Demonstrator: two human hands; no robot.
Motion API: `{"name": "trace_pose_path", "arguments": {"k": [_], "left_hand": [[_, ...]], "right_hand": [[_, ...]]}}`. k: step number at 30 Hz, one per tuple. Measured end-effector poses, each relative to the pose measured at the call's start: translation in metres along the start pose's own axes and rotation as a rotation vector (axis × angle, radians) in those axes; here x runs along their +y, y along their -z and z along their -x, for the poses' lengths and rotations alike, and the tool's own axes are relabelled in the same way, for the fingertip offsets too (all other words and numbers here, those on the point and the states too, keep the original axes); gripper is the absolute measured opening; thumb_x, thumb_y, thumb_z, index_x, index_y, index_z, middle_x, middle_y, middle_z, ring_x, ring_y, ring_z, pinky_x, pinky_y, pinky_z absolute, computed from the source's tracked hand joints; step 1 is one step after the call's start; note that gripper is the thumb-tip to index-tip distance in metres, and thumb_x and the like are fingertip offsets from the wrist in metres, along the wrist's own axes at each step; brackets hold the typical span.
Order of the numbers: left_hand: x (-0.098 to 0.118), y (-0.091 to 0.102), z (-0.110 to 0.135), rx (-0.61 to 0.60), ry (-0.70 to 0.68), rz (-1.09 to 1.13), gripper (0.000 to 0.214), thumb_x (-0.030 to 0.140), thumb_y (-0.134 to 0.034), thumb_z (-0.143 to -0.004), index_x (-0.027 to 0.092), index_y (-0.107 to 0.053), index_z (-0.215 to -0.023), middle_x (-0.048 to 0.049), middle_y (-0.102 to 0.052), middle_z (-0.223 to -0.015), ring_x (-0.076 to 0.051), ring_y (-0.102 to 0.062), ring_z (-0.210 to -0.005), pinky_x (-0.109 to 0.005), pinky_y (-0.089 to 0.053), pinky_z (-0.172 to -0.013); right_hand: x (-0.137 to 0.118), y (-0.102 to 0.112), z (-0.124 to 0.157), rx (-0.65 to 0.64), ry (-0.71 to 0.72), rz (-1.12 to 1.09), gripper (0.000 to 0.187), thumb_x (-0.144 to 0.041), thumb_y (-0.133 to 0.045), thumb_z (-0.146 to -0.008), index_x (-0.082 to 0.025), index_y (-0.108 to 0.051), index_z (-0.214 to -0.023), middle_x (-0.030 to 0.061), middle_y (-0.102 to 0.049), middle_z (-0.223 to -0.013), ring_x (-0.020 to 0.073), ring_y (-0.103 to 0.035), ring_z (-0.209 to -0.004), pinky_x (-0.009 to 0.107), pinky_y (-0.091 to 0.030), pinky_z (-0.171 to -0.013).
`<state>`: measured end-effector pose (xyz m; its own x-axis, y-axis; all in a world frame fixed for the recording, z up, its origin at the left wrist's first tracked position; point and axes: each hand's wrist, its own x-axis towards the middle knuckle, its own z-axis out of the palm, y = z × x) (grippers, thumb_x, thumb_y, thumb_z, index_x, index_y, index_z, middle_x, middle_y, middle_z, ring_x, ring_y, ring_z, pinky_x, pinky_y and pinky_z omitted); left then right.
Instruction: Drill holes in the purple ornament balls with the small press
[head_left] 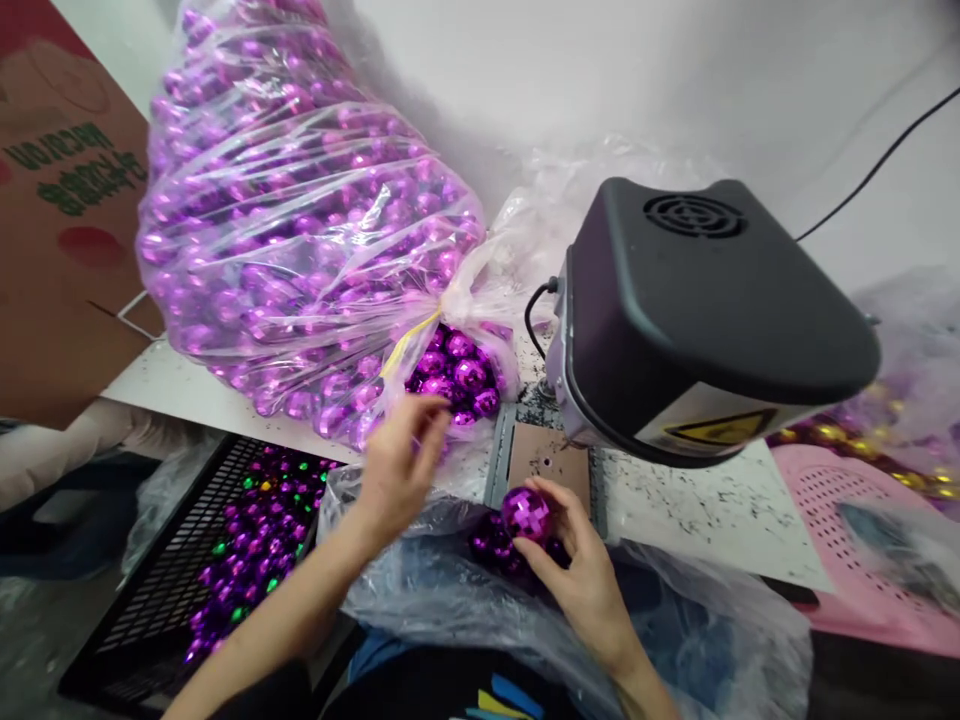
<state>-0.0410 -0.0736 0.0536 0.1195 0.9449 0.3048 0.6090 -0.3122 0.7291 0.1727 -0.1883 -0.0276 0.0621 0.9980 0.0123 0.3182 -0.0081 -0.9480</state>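
My right hand (pixel 581 565) grips a faceted purple ball (pixel 527 512) between thumb and fingers, just in front of a small brown plate (pixel 546 455) under the black machine (pixel 697 310). My left hand (pixel 397 465) reaches toward the open mouth of a big clear bag of purple balls (pixel 300 220), fingers curled near the loose balls (pixel 457 375) spilling there; whether it holds one is hidden. More purple balls (pixel 491 545) lie in a clear plastic bag (pixel 450 590) on my lap.
A black crate (pixel 161 590) with purple and green balls sits low at the left. A pink basket (pixel 847 500) lies at the right with gold and purple balls behind it. A brown cardboard box (pixel 60 220) stands far left. A black cable (pixel 877 165) runs along the wall.
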Motion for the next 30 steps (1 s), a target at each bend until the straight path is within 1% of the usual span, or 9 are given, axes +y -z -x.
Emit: {"name": "trace_pose_path", "arguments": {"k": [2,5,7,10,15,19,23,27,30], "left_hand": [[0.009,-0.028,0.032,-0.364,0.145,0.27,0.027,0.042,-0.056,-0.097,0.028,-0.066,-0.118,-0.005,-0.071,-0.104,-0.021,-0.065,-0.085,-0.033,-0.051,-0.078],[0.01,-0.067,0.062,-0.556,0.364,0.664,0.039,0.047,-0.067,-0.091,0.027,-0.064,-0.125,-0.0056,-0.071,-0.114,-0.023,-0.066,-0.096,-0.033,-0.052,-0.083],[0.009,-0.084,0.068,-0.545,0.417,0.859,0.044,0.044,-0.075,-0.085,0.028,-0.065,-0.124,-0.0053,-0.07,-0.119,-0.024,-0.064,-0.108,-0.034,-0.051,-0.094],[0.01,-0.092,0.064,-0.474,0.442,0.979,0.042,0.039,-0.081,-0.079,0.029,-0.068,-0.118,-0.0039,-0.07,-0.118,-0.024,-0.063,-0.113,-0.033,-0.049,-0.1],[0.002,-0.084,0.049,-0.392,0.589,1.068,0.054,0.043,-0.081,-0.079,0.027,-0.064,-0.128,-0.0062,-0.068,-0.115,-0.021,-0.066,-0.099,-0.028,-0.054,-0.078],[-0.012,-0.087,0.04,-0.41,0.684,1.234,0.056,0.045,-0.083,-0.077,0.025,-0.062,-0.124,-0.0058,-0.067,-0.108,-0.016,-0.068,-0.082,-0.026,-0.054,-0.071],[-0.014,-0.099,0.035,-0.357,0.588,1.083,0.053,0.044,-0.081,-0.079,0.025,-0.058,-0.124,-0.0054,-0.068,-0.11,-0.018,-0.068,-0.087,-0.028,-0.053,-0.072],[-0.008,-0.108,0.03,-0.324,0.284,0.674,0.043,0.044,-0.07,-0.089,0.027,-0.059,-0.127,-0.005,-0.068,-0.122,-0.024,-0.062,-0.111,-0.035,-0.048,-0.094],[-0.008,-0.115,0.029,-0.292,0.105,0.36,0.039,0.044,-0.066,-0.093,0.028,-0.06,-0.128,-0.0047,-0.068,-0.12,-0.027,-0.059,-0.111,-0.04,-0.042,-0.1]], "right_hand": [[0.002,0.001,-0.001,0.08,0.035,0.012,0.054,-0.04,-0.063,-0.09,-0.023,-0.049,-0.138,0.0113,-0.054,-0.139,0.0194,-0.056,-0.129,0.037,-0.049,-0.113],[0.003,0.0,-0.002,0.161,0.111,0.06,0.047,-0.034,-0.062,-0.09,-0.023,-0.053,-0.135,0.0113,-0.056,-0.137,0.0212,-0.054,-0.131,0.044,-0.047,-0.115],[0.004,-0.003,-0.002,0.187,0.157,0.098,0.044,-0.031,-0.059,-0.091,-0.024,-0.054,-0.134,0.0105,-0.057,-0.136,0.0214,-0.053,-0.132,0.047,-0.046,-0.117],[0.006,-0.003,-0.003,0.198,0.196,0.144,0.046,-0.029,-0.057,-0.092,-0.025,-0.053,-0.138,0.0098,-0.055,-0.139,0.0212,-0.052,-0.135,0.048,-0.044,-0.118],[0.013,0.013,0.002,0.237,0.144,0.161,0.047,-0.036,-0.064,-0.089,-0.026,-0.056,-0.135,0.0081,-0.058,-0.136,0.0195,-0.058,-0.126,0.04,-0.049,-0.112],[0.02,0.032,0.007,0.301,0.012,0.137,0.036,-0.043,-0.06,-0.091,-0.023,-0.063,-0.121,0.0075,-0.064,-0.121,0.0142,-0.065,-0.097,0.029,-0.055,-0.088],[0.02,0.045,0.008,0.338,-0.068,0.077,0.036,-0.049,-0.06,-0.09,-0.02,-0.066,-0.111,0.0086,-0.068,-0.114,0.0154,-0.066,-0.098,0.027,-0.054,-0.085],[0.012,0.053,0.004,0.363,-0.104,-0.006,0.04,-0.053,-0.063,-0.088,-0.018,-0.067,-0.106,0.0098,-0.071,-0.106,0.0171,-0.068,-0.095,0.028,-0.056,-0.086],[0.007,0.057,0.0,0.387,-0.121,-0.057,0.042,-0.055,-0.063,-0.087,-0.017,-0.067,-0.106,0.0103,-0.071,-0.104,0.0174,-0.068,-0.093,0.029,-0.057,-0.086]]}}
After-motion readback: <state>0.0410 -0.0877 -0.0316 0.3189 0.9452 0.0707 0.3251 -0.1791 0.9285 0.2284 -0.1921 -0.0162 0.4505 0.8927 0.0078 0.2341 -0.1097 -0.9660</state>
